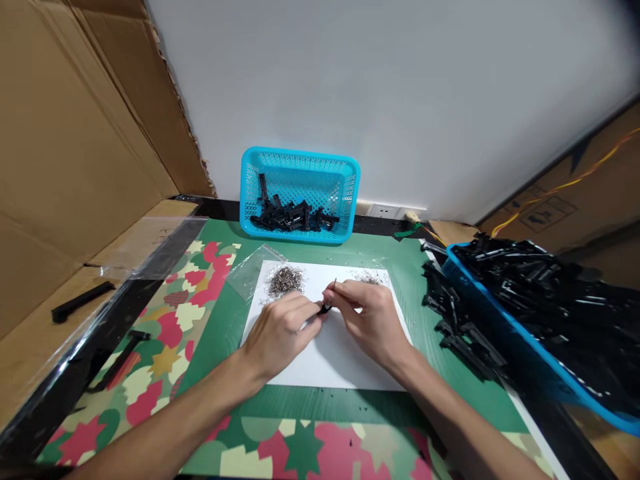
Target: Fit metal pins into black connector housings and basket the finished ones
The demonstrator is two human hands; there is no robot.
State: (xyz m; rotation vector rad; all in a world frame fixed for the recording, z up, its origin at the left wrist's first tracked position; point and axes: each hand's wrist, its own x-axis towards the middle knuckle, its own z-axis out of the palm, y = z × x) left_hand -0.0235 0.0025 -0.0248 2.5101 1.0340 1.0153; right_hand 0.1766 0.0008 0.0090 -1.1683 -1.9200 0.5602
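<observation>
Over a white sheet (330,363), my left hand (285,327) is closed round a small black part (325,308), whose tip shows at the fingertips. My right hand (367,313) meets it there, thumb and forefinger pinched on a thin pin (335,284) that points upward. The fingertips of both hands nearly touch. Behind my left hand lies a dark pile of tiny metal pins (286,281) on the sheet. A smaller scatter of pins (367,275) lies behind my right hand.
A blue basket (300,235) with black parts stands at the back wall. A larger blue bin (530,357) heaped with black parts is at the right, with loose black parts (465,333) beside it. Two black pieces lie at the left, near cardboard (75,133).
</observation>
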